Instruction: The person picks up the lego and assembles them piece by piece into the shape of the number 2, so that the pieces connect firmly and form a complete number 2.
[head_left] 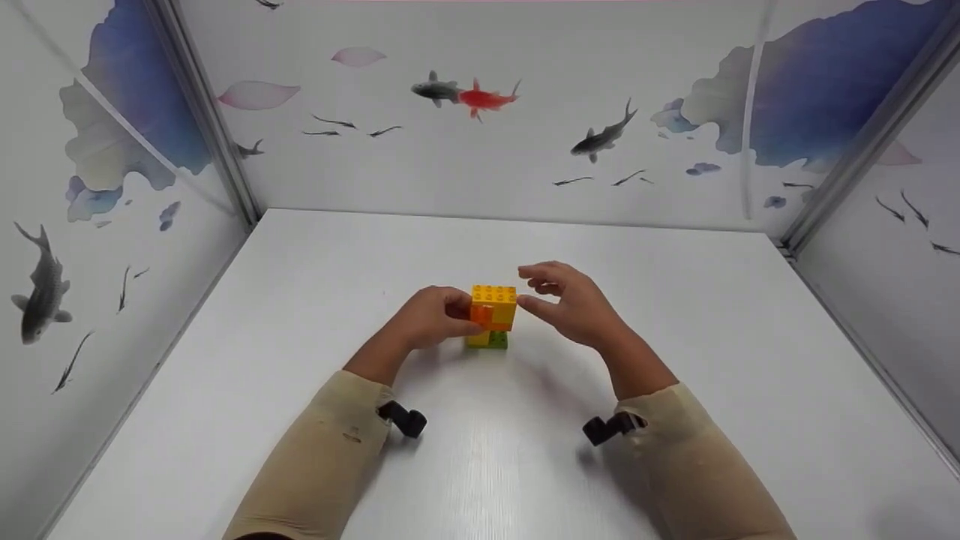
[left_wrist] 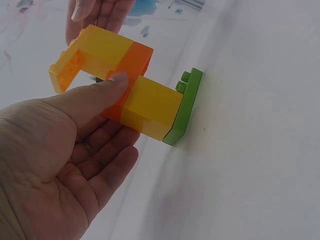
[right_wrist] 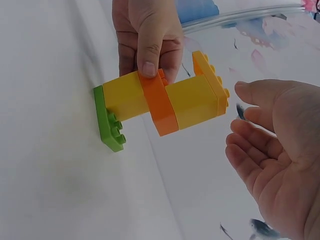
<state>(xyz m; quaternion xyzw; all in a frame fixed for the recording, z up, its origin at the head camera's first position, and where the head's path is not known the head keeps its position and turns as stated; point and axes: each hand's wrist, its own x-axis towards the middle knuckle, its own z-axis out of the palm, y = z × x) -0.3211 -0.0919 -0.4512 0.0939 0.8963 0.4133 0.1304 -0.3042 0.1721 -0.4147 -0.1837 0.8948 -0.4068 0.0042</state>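
A small tower of toy building bricks (head_left: 502, 306) stands in the middle of the white table. From bottom to top it has a green base plate (right_wrist: 104, 122), a yellow brick (left_wrist: 152, 107), an orange brick (right_wrist: 161, 107), another yellow brick (right_wrist: 192, 102) and a flat yellow-orange plate (right_wrist: 210, 75) with studs that overhangs one side. My left hand (head_left: 439, 319) grips the tower at the orange brick, thumb on the near face. On the other side my right hand (head_left: 574, 304) holds nothing; its fingers are loosely bent, with the thumb tip close to the top plate.
The white table (head_left: 480, 450) is bounded by white walls (head_left: 480, 165) painted with fish and petals. Metal posts (head_left: 217, 120) stand at the back corners. A black wrist mount (head_left: 405, 420) sticks out from the left sleeve, and another mount (head_left: 611, 427) from the right.
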